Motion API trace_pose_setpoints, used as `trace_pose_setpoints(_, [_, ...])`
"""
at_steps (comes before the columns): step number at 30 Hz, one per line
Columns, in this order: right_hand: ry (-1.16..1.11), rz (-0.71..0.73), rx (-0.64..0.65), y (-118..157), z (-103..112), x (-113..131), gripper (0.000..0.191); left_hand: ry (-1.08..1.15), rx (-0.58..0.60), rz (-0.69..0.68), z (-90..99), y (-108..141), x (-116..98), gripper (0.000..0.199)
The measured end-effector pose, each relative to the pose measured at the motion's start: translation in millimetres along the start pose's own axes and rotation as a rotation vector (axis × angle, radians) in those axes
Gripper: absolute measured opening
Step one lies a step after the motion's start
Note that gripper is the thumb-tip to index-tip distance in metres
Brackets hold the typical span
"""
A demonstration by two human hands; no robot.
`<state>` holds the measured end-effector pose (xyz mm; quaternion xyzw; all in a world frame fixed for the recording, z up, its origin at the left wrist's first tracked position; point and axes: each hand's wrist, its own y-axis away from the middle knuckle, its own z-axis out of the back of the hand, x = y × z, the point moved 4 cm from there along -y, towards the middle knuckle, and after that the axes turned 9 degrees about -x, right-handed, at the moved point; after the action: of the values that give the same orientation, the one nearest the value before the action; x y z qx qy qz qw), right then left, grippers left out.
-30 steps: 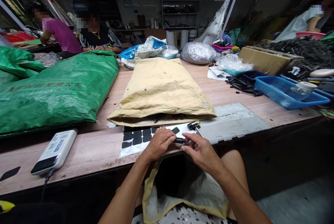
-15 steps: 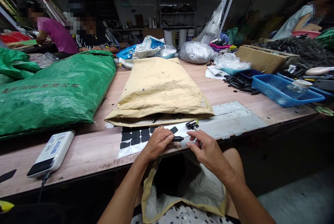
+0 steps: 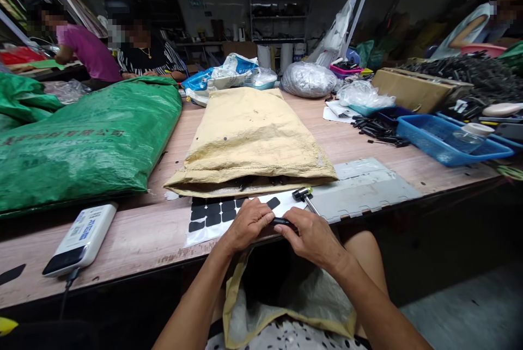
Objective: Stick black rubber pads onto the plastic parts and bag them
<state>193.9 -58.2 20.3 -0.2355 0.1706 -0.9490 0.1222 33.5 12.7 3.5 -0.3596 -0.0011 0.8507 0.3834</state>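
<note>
On your left, a bulging green sack (image 3: 90,143) lies on the table, its contents hidden; right of it, a cream sack (image 3: 253,132) gapes toward you, showing dark pieces inside its mouth. Below, an open sack (image 3: 327,326) sits at your lap, too dark inside to read. Farther right, a blue tray (image 3: 435,149) holds a clear jar (image 3: 469,139) with a white lid. Your left hand (image 3: 249,222) has its thumb and fingers clamped on a slim black piece (image 3: 280,221), which reaches across to your right hand (image 3: 312,235), whose thumb and fingers close on its other end. It is just above the near edge of the wood-grained table (image 3: 134,235). Along that edge, left to right, lie a white power bank (image 3: 84,235) with a cable, a white sheet (image 3: 223,230) of black patches, a small hammer (image 3: 302,193), and a grey board (image 3: 359,195). Beyond, two people sit at far left, a dim shelf rack (image 3: 280,10) stands behind, and another person leans at far right.
</note>
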Motion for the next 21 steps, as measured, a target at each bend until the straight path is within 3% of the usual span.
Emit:
trace_pose_setpoints(6, [0.011, 0.070, -0.079, -2.1, -4.1, 4.7, 0.025, 0.001, 0.006, 0.015, 1.6, 0.5, -2.8, 0.049])
trace_pose_setpoints(11, [-0.055, 0.023, -0.130, -4.4, -5.9, 8.7, 0.023, -0.002, 0.004, 0.018, 1.1, -0.1, -1.4, 0.049])
trace_pose_setpoints(17, [-0.096, -0.053, -0.073, -1.2, -3.6, 4.1, 0.023, 0.002, -0.014, 0.016, 1.6, -0.2, -2.4, 0.045])
trace_pose_setpoints(21, [-0.143, -0.126, -0.044, 4.1, 6.6, -2.4, 0.017, 0.079, -0.040, 0.040, 4.7, 0.8, -5.4, 0.030])
